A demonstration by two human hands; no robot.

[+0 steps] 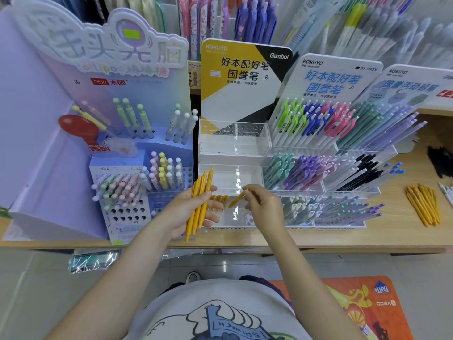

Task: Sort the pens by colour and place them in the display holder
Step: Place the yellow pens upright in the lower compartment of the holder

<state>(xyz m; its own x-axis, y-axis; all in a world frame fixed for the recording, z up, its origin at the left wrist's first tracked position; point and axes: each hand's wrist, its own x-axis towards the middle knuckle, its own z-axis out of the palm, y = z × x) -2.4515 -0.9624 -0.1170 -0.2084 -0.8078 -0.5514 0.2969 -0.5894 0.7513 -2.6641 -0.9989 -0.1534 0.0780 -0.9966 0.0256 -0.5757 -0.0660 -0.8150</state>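
Gripping a bundle of yellow pens (199, 200) in front of the clear display holder (232, 177), the left hand (188, 209) curls round them; the right hand (263, 201) pinches one yellow pen (236, 199) over the holder's lowest tier, beside pens already slotted there (219, 201); more yellow pens (422, 206) lie on the tabletop (402, 231) well right of the holder

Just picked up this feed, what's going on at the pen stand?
A person is stocking yellow pens. The left hand grips a bundle of yellow pens; the right hand pinches a single yellow pen over the clear display holder, where a few already stand. More yellow pens lie on the counter.
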